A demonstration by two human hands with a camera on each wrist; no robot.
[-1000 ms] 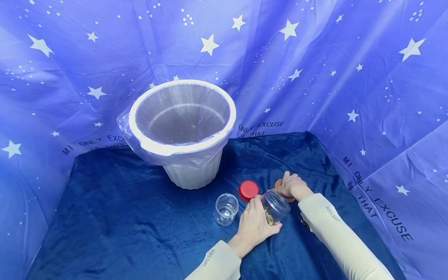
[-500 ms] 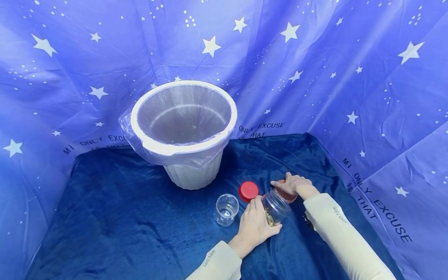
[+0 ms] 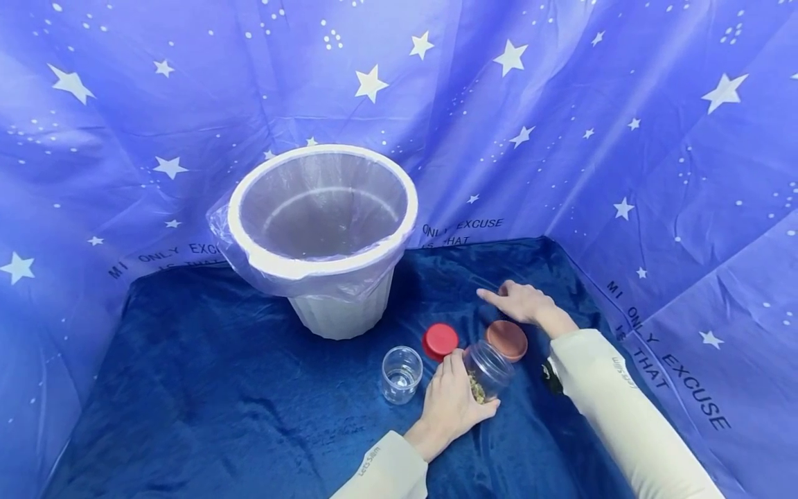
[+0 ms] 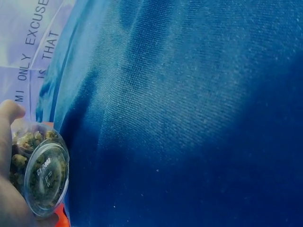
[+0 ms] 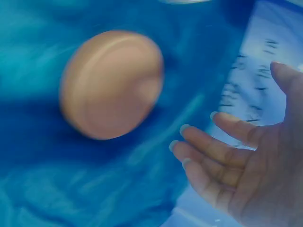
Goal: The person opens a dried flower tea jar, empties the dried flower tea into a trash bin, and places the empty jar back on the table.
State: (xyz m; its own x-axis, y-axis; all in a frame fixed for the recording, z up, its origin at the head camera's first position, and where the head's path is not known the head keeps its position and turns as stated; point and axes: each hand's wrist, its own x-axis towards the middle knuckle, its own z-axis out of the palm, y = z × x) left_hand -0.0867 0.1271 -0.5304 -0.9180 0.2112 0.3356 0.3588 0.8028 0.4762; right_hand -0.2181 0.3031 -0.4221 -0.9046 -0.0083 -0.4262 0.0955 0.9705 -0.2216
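Head view: I see a clear jar (image 3: 495, 376) on the blue-draped counter (image 3: 249, 388), yellowish pieces (image 4: 19, 161) inside.
Left hand (image 3: 450, 402): fingers and thumb clamped round the jar.
Right hand (image 3: 522, 303): fingers apart, hovering beyond the jar.
Brown lid (image 3: 508, 339): just beyond the jar, to its right.
Red lid (image 3: 440, 340): beyond the jar, leftward.
Clear cup (image 3: 402, 378): left of the jar.
White bin (image 3: 343, 315): well beyond the jar, leftward.

A clear, uncapped jar (image 3: 491, 374), partly filled with yellowish-green dried bits, is tilted in the left hand's (image 3: 450, 403) grip. Just beyond it, a round brown lid (image 3: 506, 341) lies on the tabletop (image 3: 218, 388), near but apart from the right hand (image 3: 521, 303).
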